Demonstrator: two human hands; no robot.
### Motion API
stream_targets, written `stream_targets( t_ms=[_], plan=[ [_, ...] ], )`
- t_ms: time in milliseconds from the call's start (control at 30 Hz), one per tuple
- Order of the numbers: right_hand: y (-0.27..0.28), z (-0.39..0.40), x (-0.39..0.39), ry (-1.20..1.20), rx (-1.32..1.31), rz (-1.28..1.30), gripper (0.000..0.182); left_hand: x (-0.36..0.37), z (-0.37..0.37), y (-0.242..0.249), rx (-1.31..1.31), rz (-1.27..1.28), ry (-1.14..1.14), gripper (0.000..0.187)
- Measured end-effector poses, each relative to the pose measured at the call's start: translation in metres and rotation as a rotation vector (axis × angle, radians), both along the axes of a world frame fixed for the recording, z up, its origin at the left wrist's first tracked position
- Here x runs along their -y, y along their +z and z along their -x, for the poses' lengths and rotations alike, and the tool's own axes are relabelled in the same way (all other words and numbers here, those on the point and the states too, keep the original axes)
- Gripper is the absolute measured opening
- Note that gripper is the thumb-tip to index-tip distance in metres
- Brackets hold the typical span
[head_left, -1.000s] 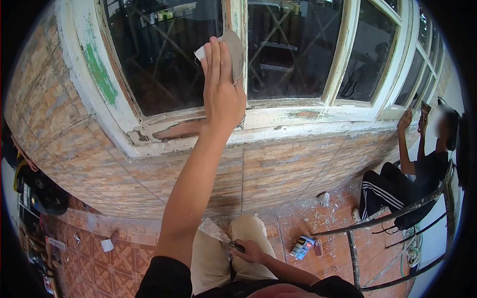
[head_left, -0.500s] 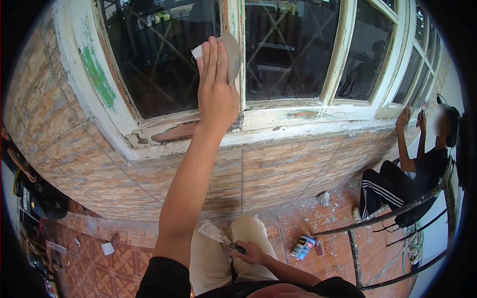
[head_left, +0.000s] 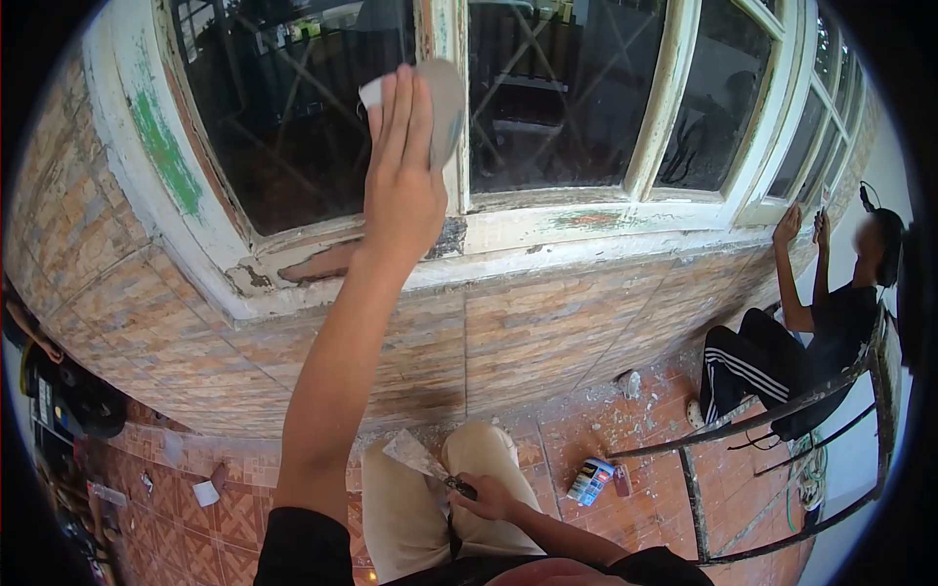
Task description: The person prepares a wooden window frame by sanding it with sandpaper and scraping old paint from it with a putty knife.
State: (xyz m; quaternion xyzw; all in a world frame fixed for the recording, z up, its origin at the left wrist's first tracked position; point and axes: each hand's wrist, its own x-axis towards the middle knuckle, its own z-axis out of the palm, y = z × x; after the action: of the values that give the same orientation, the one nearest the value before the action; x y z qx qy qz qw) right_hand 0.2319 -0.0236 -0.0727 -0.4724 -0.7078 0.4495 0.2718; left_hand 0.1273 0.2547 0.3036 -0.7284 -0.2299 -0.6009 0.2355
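Observation:
My left hand is raised against the window, fingers pressed together on a folded beige sheet that looks like sandpaper. Its pale corner sticks out past the fingertips on the left. The sheet lies against the upright window frame, where the paint is worn. Low down, over my lap, my right hand grips the dark handle of a scraper. The wide, stained blade points up and left above my knee.
A tiled wall runs below the window. On the floor stand a labelled can and a cup amid paint chips. A person sits at the right, beyond a metal frame. Another person's arm shows far left.
The view has shifted slightly. My left hand and the sheet remain at the upright frame, with the sheet turned a little flatter. My right hand still holds the scraper over my lap.

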Motion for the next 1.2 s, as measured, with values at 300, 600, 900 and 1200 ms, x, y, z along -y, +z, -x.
stream_targets(
  t_ms=[300,600,900,1200],
  plan=[
    [0.012,0.001,-0.002,-0.029,-0.013,0.001,0.037,-0.010,-0.005,0.128,-0.051,-0.143,0.119,0.060],
    [0.010,0.002,0.000,-0.016,0.008,-0.028,0.037,0.006,-0.012,-0.015,0.027,0.059,0.039,0.064],
    [0.002,0.002,-0.003,0.019,-0.014,0.019,0.033,-0.007,-0.016,0.105,0.061,-0.107,0.155,0.059],
    [0.008,0.003,-0.001,-0.017,0.034,-0.032,0.036,0.011,-0.019,-0.040,0.052,0.165,0.008,0.067]
  ],
)
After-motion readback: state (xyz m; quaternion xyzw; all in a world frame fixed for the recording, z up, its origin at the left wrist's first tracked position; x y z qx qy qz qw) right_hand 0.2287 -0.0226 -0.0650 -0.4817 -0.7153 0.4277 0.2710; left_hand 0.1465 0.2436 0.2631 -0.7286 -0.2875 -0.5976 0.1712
